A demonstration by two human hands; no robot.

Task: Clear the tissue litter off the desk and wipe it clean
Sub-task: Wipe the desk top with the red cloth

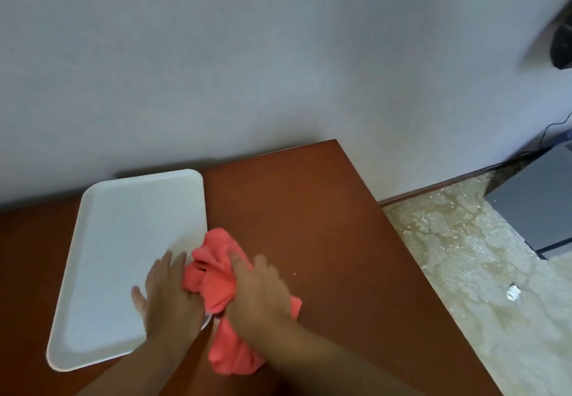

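White tray [123, 241] on brown desk [309, 210]: left hand [168, 293] spread flat on it; right hand [260, 290] grips coral cloth [216, 275].

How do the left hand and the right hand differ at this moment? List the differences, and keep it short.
1. The left hand has its fingers stretched out flat. The right hand has its fingers curled, gripping the pink cloth.
2. The left hand lies over the right edge of the white tray. The right hand sits over the brown desk.

Shared: both hands are bare, and they flank the cloth.
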